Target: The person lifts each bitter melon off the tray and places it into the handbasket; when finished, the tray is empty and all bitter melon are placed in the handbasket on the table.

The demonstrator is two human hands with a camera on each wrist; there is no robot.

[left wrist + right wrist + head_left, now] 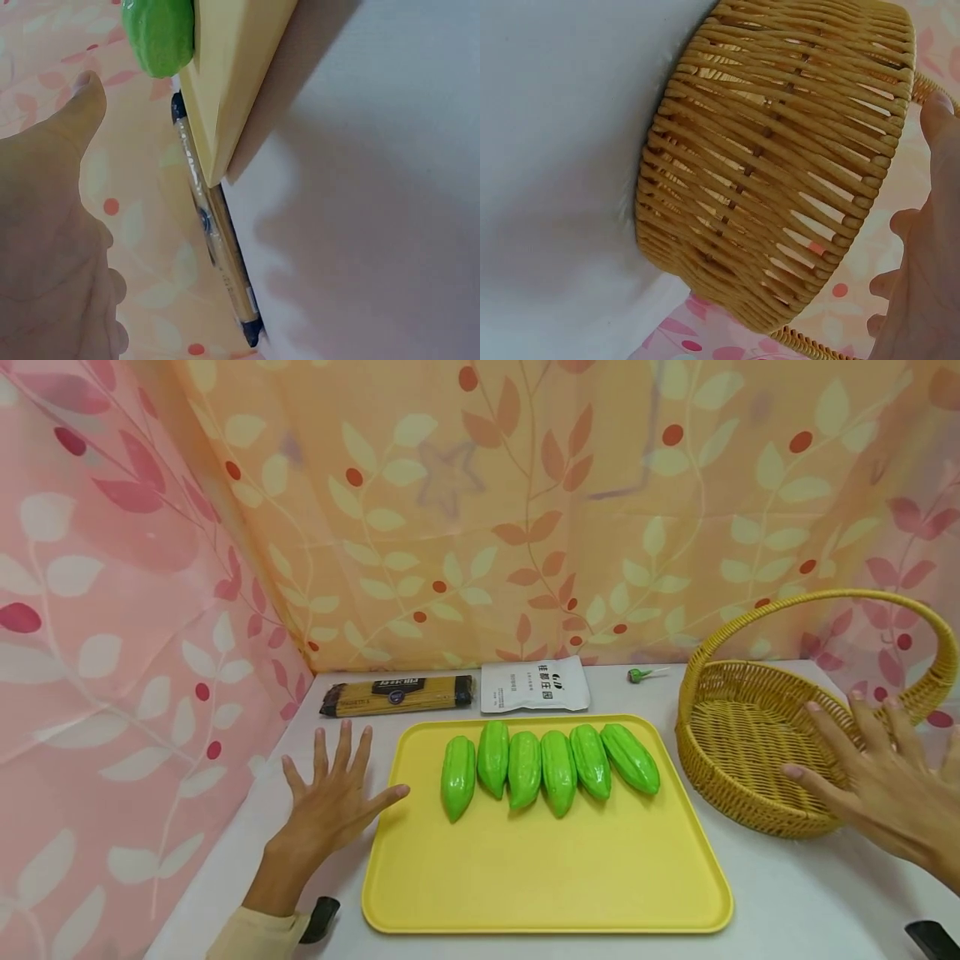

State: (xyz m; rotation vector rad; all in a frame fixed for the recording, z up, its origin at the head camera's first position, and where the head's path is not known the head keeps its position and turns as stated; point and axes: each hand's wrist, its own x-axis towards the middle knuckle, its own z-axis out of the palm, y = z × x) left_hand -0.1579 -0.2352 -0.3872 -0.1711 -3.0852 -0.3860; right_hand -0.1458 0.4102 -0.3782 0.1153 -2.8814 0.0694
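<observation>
Several glossy green gourd-shaped vegetables (551, 765) lie side by side in a row on a yellow tray (547, 877) at the middle of the white table. My left hand (333, 797) hovers flat with spread fingers just left of the tray, holding nothing; its thumb (79, 112) shows near the tray's corner (217, 90) and one green vegetable (159, 34). My right hand (877, 781) is spread open over the near right side of a wicker basket (757, 743), touching nothing I can make out. The basket's woven wall (780, 165) fills the right wrist view.
A dark packet of spaghetti (397, 694), a white pouch (534, 685) and a small green lollipop (639, 674) lie along the table's back edge. Floral curtains close in the left, back and right. The basket has a tall arched handle (862, 606).
</observation>
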